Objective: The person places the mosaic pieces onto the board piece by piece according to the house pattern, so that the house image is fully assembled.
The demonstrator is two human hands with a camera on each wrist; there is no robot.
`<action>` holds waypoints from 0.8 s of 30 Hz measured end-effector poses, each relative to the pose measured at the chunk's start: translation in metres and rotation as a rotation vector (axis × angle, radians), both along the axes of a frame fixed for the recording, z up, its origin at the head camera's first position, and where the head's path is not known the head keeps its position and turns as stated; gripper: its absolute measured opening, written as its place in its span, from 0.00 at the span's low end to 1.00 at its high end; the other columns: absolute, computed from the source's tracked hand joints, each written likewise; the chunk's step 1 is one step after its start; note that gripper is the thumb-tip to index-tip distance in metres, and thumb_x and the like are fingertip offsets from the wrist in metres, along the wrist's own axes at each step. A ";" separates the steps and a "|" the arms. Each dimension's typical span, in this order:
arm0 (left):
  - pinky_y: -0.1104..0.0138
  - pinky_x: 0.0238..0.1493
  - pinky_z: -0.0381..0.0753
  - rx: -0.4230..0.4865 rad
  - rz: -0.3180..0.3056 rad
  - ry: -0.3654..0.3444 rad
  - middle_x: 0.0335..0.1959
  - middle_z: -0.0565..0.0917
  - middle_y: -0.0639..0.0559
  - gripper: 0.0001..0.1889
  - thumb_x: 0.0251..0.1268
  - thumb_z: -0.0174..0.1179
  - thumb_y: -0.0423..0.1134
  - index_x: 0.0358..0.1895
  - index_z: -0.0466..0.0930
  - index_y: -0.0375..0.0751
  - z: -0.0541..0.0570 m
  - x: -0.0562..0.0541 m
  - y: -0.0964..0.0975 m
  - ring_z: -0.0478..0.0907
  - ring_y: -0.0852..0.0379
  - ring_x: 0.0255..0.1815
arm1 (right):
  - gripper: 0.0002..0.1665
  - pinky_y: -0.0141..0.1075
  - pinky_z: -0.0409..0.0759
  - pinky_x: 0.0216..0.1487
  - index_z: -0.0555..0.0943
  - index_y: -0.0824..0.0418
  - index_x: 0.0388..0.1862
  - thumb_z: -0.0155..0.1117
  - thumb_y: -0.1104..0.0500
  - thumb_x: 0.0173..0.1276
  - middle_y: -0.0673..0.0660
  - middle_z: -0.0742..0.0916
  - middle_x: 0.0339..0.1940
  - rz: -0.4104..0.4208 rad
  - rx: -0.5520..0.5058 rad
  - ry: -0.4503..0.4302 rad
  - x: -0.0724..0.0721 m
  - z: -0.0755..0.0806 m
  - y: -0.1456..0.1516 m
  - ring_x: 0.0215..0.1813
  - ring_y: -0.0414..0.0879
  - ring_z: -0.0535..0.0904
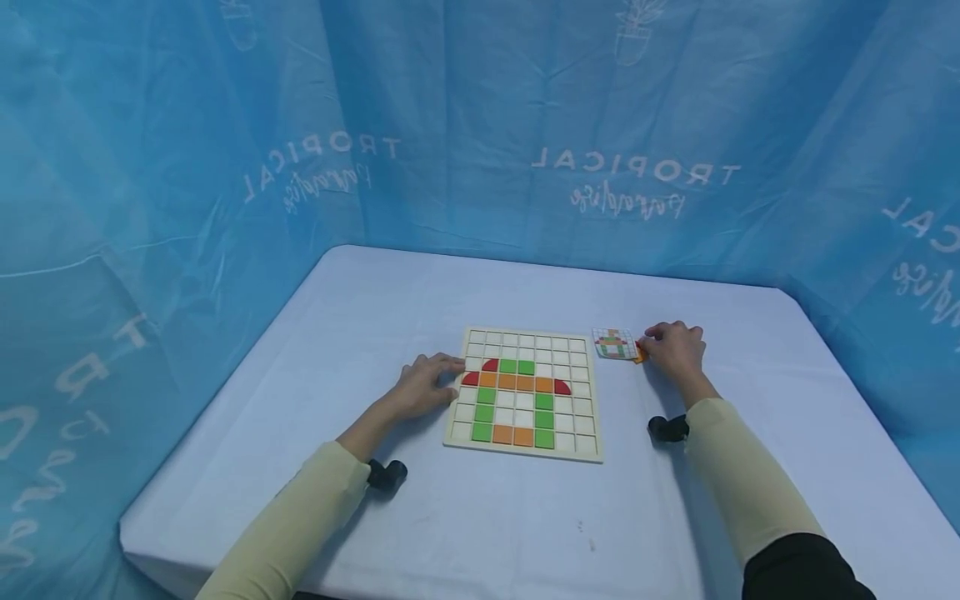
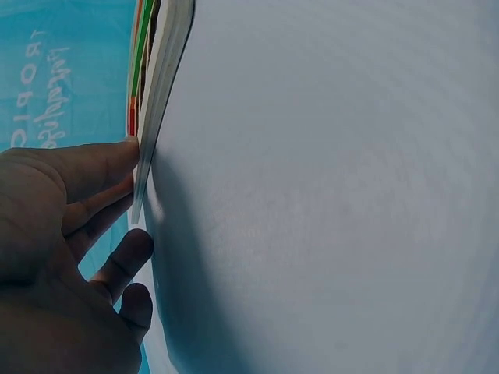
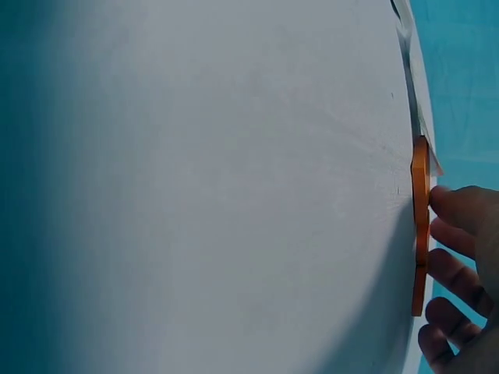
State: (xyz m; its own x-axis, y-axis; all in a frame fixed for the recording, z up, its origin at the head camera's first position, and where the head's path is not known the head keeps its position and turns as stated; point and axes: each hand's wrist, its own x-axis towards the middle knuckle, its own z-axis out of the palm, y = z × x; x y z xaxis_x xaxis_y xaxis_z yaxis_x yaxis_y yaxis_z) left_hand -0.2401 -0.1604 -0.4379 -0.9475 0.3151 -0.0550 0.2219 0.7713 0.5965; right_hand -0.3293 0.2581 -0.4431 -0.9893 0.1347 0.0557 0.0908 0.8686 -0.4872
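Note:
A square board (image 1: 523,454) with a grid of white cells lies on the table, bearing green and orange square tiles and three red rounded tiles. At the board's left edge is my left hand (image 1: 424,385), thumb and fingertips touching the rim; in the left wrist view the hand (image 2: 74,210) meets the board's edge (image 2: 168,74) with fairly straight fingers. To the right of the board, my right hand (image 1: 677,350) reaches over orange tiles (image 1: 641,352). The right wrist view shows those orange tiles (image 3: 420,187) flat on the cloth, loosely bent fingertips (image 3: 441,199) at them.
A small printed card (image 1: 613,343) with a coloured grid pattern lies between the board and the orange tiles. White cloth covers the table (image 1: 375,300). Blue printed curtains (image 1: 480,125) hang behind and beside it. Dark wrist-worn devices (image 1: 387,477) sit at both wrists.

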 end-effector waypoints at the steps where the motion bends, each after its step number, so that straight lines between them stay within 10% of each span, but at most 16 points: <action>1: 0.48 0.59 0.57 -0.001 -0.001 -0.003 0.67 0.70 0.50 0.25 0.63 0.63 0.38 0.64 0.74 0.42 0.000 0.000 0.000 0.56 0.41 0.71 | 0.18 0.57 0.58 0.54 0.81 0.70 0.50 0.60 0.57 0.68 0.69 0.75 0.47 -0.002 0.000 -0.005 0.000 0.000 0.001 0.56 0.66 0.59; 24: 0.48 0.57 0.57 0.002 -0.002 0.004 0.68 0.69 0.49 0.25 0.63 0.63 0.37 0.64 0.74 0.41 -0.001 -0.001 0.000 0.57 0.42 0.70 | 0.20 0.55 0.63 0.45 0.79 0.70 0.52 0.60 0.59 0.66 0.71 0.74 0.51 0.053 -0.024 0.018 0.059 -0.004 0.051 0.53 0.66 0.60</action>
